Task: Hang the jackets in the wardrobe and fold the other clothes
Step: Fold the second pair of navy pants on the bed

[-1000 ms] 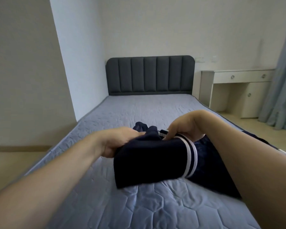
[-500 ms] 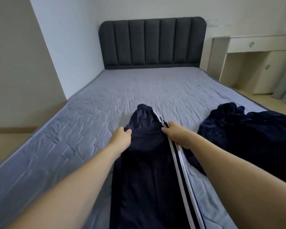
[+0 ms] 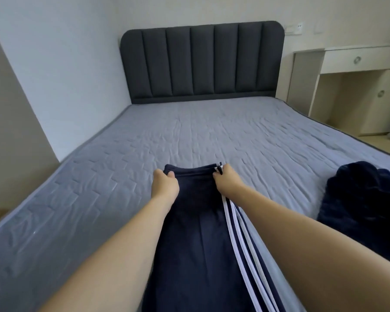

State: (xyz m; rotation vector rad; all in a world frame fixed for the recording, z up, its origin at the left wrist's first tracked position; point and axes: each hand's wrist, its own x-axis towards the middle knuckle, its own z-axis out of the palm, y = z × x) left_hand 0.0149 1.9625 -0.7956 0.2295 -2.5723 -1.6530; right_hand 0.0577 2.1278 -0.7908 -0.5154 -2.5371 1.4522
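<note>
Navy trousers [image 3: 196,233] with white side stripes [image 3: 239,226] lie stretched lengthwise on the bed [image 3: 144,140], running from the near edge of the view toward the grey padded headboard [image 3: 202,61]. Both hands hold the far end of the garment: the left hand [image 3: 164,185] grips its left corner with fingers curled over the cloth, and the right hand [image 3: 226,180] pinches the right corner, just where the stripes end. The far edge is pulled fairly straight between the two hands, and the stripes run back along the right side under the right forearm. A second dark blue garment [image 3: 363,210] lies crumpled in a heap on the right part of the bed, apart from the trousers. Beyond the bed on the right stands a pale counter [image 3: 347,61] with a drawer, against the wall.
</note>
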